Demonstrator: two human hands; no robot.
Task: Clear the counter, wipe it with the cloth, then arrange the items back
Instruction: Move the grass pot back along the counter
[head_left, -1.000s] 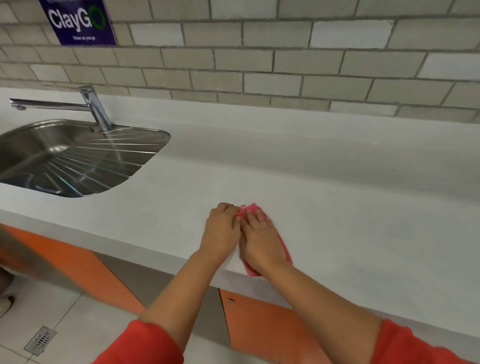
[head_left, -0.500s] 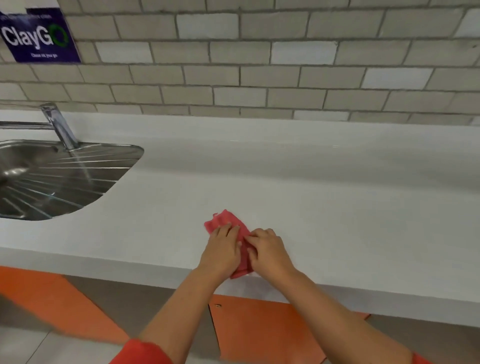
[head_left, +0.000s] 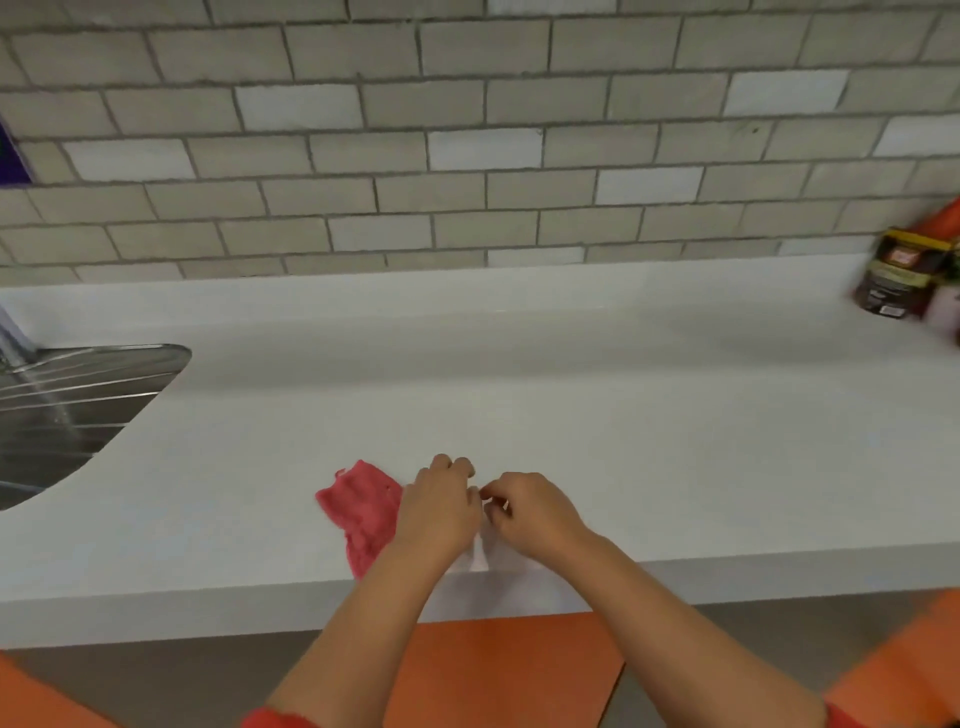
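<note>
Cloth comes first: a small red rag, nubbly and limp, lying rumpled on the white worktop close to the front edge, with its right part hidden under my left hand. I judge it feather-light and floppy, so it will sag and bunch wherever I lift it. Gathering a good fold near the middle, or pressing a flat palm on top, should serve better than tugging one corner. My left hand sits knuckles-up with the fingers curled, but I cannot tell whether they actually grip the fabric. My right hand is just beside it, fingers curled in toward a pale strip between the two, and whether it pinches that I cannot tell either. The worktop looks smooth, hard and matt. The ribbed steel sink lies to the left, grey brick tiles run behind, and a blurred dark container stands far right.
</note>
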